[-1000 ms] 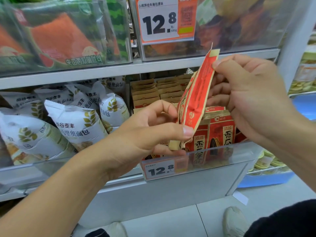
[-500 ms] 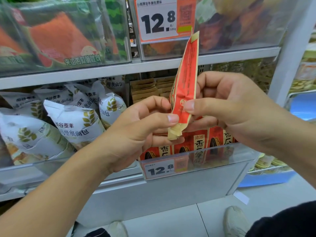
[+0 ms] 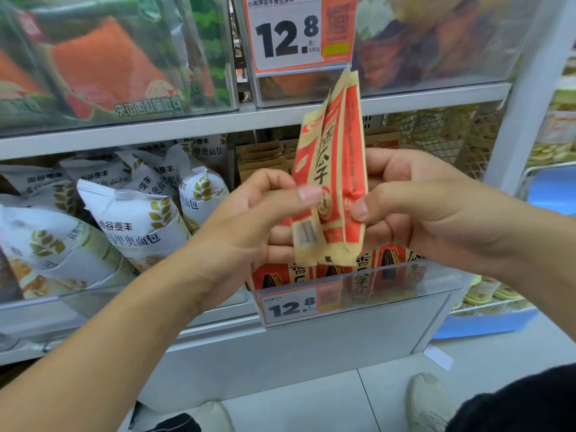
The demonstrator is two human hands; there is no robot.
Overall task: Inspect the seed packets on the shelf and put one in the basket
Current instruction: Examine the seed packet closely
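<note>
Both hands hold one red-and-tan sunflower seed packet (image 3: 330,182) upright in front of the shelf, above the clear bin (image 3: 405,285) where more of the same packets (image 3: 386,260) stand in a row. The left hand (image 3: 249,226) pinches the packet's lower left edge, thumb on the printed face and fingers behind. The right hand (image 3: 430,213) pinches the lower right edge the same way. Above both grips the packet rises free, its crimped top seal reaching the price tag (image 3: 299,32) on the upper shelf.

It looks light and thin: the paper-like skin creases lengthwise between the two thumbs and the free top end leans a little without drooping. I judge it soft rather than stiff, with loose seeds shifting inside, so squeezing the middle would only buckle it. The flat sealed edges, where the thumbs already sit, seem the surest place to hold. The surface looks matte, so little risk of slipping. One hand's pinch should be enough to carry it.

No basket is in view.
</note>
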